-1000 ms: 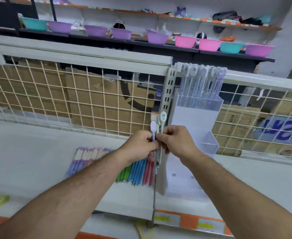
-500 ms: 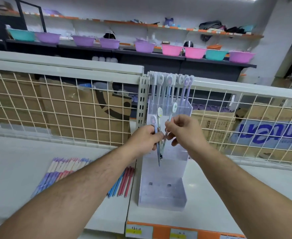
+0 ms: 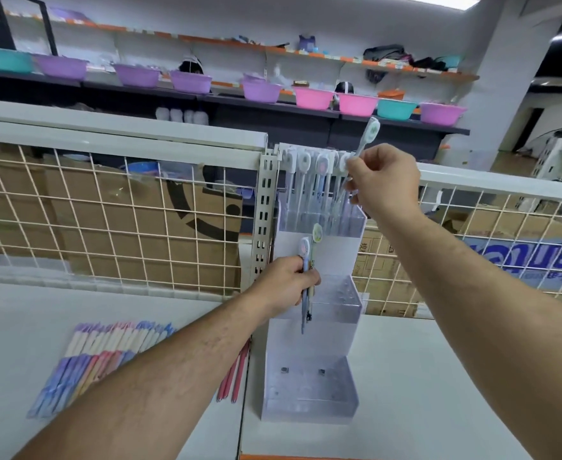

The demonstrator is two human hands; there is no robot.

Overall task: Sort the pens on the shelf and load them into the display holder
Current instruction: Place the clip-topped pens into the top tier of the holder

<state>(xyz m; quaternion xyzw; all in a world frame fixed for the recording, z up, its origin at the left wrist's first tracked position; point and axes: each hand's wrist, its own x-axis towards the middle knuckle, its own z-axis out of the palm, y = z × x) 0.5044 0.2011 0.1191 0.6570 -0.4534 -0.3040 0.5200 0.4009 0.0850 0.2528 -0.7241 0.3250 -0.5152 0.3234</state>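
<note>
The right hand (image 3: 384,184) is pinching one tilted pen (image 3: 367,137) just above the top row of the holder (image 3: 309,390), while the left hand (image 3: 286,283) is gripping two pens (image 3: 306,260) before its middle tier. Going in at that tilt, the pen is likely risking a snag on the standing pens (image 3: 322,167) or missing its slot.

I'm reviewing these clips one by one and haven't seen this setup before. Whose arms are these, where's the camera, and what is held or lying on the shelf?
There is no machine here, only a person's bare hands, filmed by a wide-angle camera on their head that looks forward and down. The right hand pinches a single pen above the top tier of the clear display holder, where standing pens fill a row. The left hand grips two spare pens. On the white shelf lie pastel pens and some pink pens.
</note>
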